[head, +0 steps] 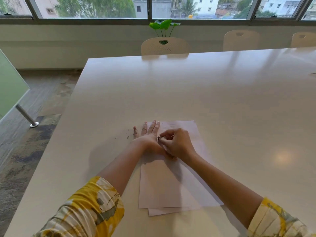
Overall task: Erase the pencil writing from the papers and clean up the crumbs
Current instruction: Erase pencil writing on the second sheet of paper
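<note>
Both hands meet over the far end of a small stack of papers (164, 185) near the front edge of the white table (222, 100). Her left hand (148, 134) lies flat, palm down, fingers straight and slightly spread, pointing away toward the windows; its fingertips reach the far left corner of the top sheet, while the little finger rests on bare tabletop just off the paper's left edge. Her right hand (176, 142) is curled, knuckles up, touching the left hand at the thumb side. Its fingertips pinch a small dark thing (160, 138) that I take for the eraser, though it is too small to be sure. Both forearms run back toward the near edge, crossing the sheets, with yellow-patterned sleeves (92, 211) pushed up past the elbows.

The papers lie fanned, a lower sheet peeking out at the near end and another skewed toward the right. Faint marks show at the far end of the top sheet; I cannot read them. Dark crumbs (127, 135) are scattered on the table just left of the left hand, and one speck sits on the paper by the left wrist.

Broad open tabletop stretches far and right of the papers. The table's left edge is near the crumbs, with floor beyond. Pale chairs (165, 46) stand along the far side, a green plant (164, 25) behind the middle one.
</note>
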The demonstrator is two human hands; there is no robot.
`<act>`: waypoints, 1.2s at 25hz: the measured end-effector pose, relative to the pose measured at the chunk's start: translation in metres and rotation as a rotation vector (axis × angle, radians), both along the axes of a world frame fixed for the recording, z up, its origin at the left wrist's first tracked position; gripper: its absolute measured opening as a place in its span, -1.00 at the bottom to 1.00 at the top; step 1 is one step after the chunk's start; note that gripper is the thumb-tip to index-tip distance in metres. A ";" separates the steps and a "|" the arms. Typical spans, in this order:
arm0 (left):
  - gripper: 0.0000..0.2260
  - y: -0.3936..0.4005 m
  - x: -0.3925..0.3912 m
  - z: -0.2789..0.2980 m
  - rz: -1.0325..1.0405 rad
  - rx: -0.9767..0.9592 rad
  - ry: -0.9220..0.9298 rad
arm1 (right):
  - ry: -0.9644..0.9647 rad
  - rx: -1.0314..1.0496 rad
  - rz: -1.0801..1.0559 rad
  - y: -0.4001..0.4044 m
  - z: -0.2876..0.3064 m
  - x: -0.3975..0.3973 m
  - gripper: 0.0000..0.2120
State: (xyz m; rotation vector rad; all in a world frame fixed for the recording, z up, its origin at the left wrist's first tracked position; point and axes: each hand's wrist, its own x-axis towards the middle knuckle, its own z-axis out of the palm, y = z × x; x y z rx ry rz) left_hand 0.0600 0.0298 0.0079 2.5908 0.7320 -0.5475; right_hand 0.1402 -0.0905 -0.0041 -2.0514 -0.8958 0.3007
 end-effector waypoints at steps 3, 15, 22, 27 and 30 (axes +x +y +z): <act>0.42 0.001 0.000 0.004 -0.001 -0.033 0.017 | -0.023 0.027 -0.147 -0.001 0.008 0.037 -0.92; 0.41 -0.001 0.001 0.013 -0.008 -0.001 0.089 | -0.071 0.005 -0.257 0.001 0.013 0.060 -0.93; 0.40 -0.004 -0.001 0.013 -0.043 0.027 0.098 | -0.055 0.036 -0.029 -0.001 0.004 0.016 -0.93; 0.41 -0.005 -0.003 0.018 -0.018 -0.002 0.095 | -0.109 0.002 -0.283 0.001 0.012 0.059 -0.94; 0.41 -0.005 -0.002 0.016 -0.030 0.027 0.099 | -0.052 0.044 -0.122 0.003 0.008 0.017 -0.96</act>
